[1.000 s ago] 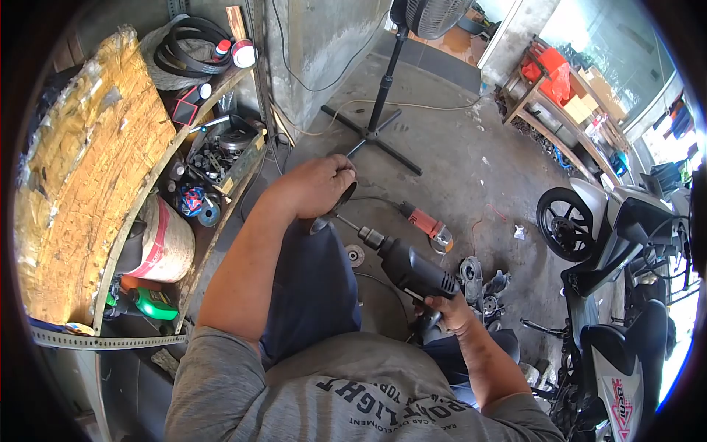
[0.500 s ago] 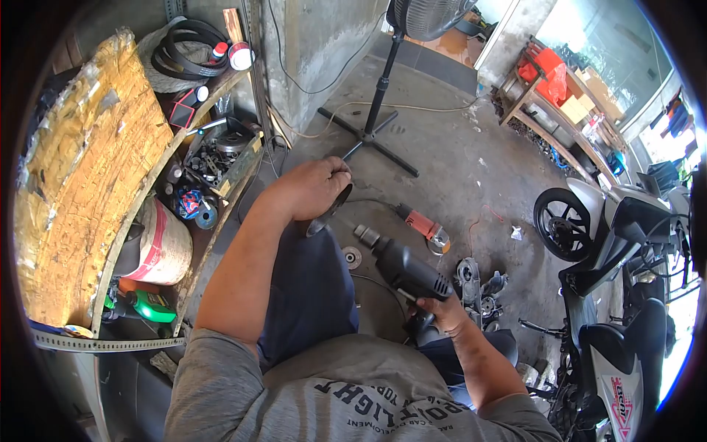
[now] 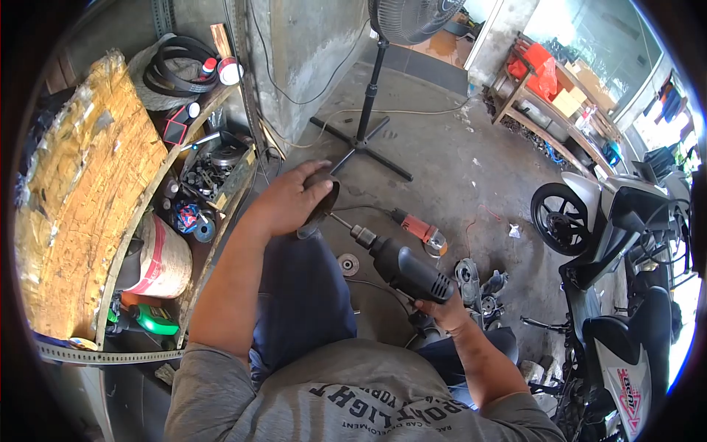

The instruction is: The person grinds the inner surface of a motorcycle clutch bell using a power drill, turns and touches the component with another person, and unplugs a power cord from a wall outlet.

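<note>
My left hand [image 3: 289,202] is wrapped round a dark, hollow, round metal part [image 3: 333,197], above my left knee. Its open side faces right, towards the drill. In my right hand [image 3: 445,311] is the grip of a black power drill [image 3: 412,271], pointed up and to the left. A thin bit [image 3: 340,220] sticks out of its chuck and reaches the lower rim of the metal part. Whether the tip touches the part, I cannot tell.
An angle grinder [image 3: 421,230] and a grinding disc [image 3: 348,264] lie on the floor, with metal engine parts [image 3: 471,283] close by. A pedestal fan [image 3: 361,140] stands ahead, a motorcycle [image 3: 626,295] on the right. Cluttered shelves [image 3: 221,243] run along the left.
My left hand has turned the metal part and its fingers have shifted along it. The drill's bit now shows beside the part's rim. The whole view has moved slightly.
</note>
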A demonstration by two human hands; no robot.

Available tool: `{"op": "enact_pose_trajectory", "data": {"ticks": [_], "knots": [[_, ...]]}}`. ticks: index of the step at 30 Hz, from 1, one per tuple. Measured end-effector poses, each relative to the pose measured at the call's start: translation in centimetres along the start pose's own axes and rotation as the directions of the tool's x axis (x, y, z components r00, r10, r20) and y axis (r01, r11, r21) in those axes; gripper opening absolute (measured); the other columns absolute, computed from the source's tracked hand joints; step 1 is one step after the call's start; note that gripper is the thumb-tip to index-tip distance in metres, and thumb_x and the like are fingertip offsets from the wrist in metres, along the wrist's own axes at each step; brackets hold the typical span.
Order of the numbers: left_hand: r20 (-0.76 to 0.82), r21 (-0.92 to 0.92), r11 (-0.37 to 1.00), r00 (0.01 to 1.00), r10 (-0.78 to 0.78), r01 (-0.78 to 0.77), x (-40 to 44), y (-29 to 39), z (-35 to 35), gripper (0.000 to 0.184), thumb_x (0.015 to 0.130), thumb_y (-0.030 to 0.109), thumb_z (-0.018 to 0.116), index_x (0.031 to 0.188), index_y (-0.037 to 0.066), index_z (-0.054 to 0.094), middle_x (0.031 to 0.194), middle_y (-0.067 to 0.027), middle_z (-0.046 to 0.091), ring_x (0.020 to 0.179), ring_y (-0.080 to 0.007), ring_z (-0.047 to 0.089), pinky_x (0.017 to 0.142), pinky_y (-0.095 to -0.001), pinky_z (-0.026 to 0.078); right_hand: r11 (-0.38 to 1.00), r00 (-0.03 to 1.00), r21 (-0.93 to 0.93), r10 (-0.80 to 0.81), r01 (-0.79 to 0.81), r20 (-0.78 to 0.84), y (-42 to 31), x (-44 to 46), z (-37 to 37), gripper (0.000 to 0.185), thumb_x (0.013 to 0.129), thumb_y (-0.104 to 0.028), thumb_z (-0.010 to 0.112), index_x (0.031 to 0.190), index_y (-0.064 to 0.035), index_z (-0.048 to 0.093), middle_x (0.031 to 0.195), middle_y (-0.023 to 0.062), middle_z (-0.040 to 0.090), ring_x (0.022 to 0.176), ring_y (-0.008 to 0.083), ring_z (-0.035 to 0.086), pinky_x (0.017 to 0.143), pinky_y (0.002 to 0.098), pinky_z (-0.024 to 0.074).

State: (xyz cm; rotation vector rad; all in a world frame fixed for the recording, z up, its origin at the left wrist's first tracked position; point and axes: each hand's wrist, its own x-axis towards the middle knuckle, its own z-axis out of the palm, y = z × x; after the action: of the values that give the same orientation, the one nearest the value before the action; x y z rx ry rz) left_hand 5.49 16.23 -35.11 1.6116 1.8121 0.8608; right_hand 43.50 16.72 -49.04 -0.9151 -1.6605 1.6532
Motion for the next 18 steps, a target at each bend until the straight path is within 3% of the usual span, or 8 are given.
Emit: {"op": "enact_pose_trajectory", "data": {"ticks": [2, 7, 11, 18], "knots": [[-0.027, 0.018, 0.998, 0.998, -0.054, 0.055, -0.1, 0.5, -0.2, 0.044, 0.1, 0.036, 0.051, 0.134, 0.009, 0.059, 0.12, -0.0134, 0.069, 0.104, -0.0301, 0.066, 0.093, -0.038, 0.05, 0.998, 0.999, -0.046, -0.038, 0.038, 0.016, 0.5, 0.0, 0.2, 0.035, 0.077, 0.004, 0.075, 0.11, 0.0021, 0.063, 0.084, 0.0078, 0.069, 0.066, 0.0153, 0.063, 0.065, 0.0257, 0.0503], [0.099, 0.164, 0.977, 0.983, -0.154, 0.136, 0.5, 0.9, -0.4, 0.046, 0.101, 0.039, 0.05, 0.134, 0.008, 0.059, 0.121, -0.014, 0.069, 0.105, -0.0322, 0.066, 0.093, -0.0396, 0.05, 0.979, 0.994, -0.177, -0.087, 0.097, 0.064, 0.1, 0.3, 1.2, 0.036, 0.078, 0.004, 0.076, 0.112, 0.0022, 0.062, 0.084, 0.0082, 0.069, 0.063, 0.0154, 0.063, 0.063, 0.0251, 0.0507], [0.092, 0.209, 0.974, 0.99, -0.105, 0.084, 0.9, 0.4, -0.1, 0.046, 0.1, 0.042, 0.05, 0.125, 0.006, 0.062, 0.111, -0.0162, 0.071, 0.099, -0.0359, 0.066, 0.088, -0.0415, 0.051, 0.935, 0.978, 0.288, 0.191, -0.206, 0.08, -0.8, 0.3, 0.8, 0.037, 0.079, 0.004, 0.076, 0.114, 0.0024, 0.061, 0.084, 0.0089, 0.068, 0.063, 0.0162, 0.063, 0.061, 0.0254, 0.0518], [0.1, 0.202, 0.977, 0.991, -0.093, 0.071, 1.4, -0.2, 0.4, 0.046, 0.1, 0.041, 0.049, 0.125, 0.006, 0.062, 0.113, -0.0149, 0.071, 0.099, -0.0356, 0.066, 0.088, -0.0419, 0.051, 0.935, 0.98, 0.296, 0.199, -0.194, 0.016, -0.5, 0.2, 1.5, 0.037, 0.08, 0.006, 0.075, 0.114, 0.0035, 0.06, 0.083, 0.0094, 0.068, 0.063, 0.0172, 0.064, 0.06, 0.0261, 0.0529]]}}
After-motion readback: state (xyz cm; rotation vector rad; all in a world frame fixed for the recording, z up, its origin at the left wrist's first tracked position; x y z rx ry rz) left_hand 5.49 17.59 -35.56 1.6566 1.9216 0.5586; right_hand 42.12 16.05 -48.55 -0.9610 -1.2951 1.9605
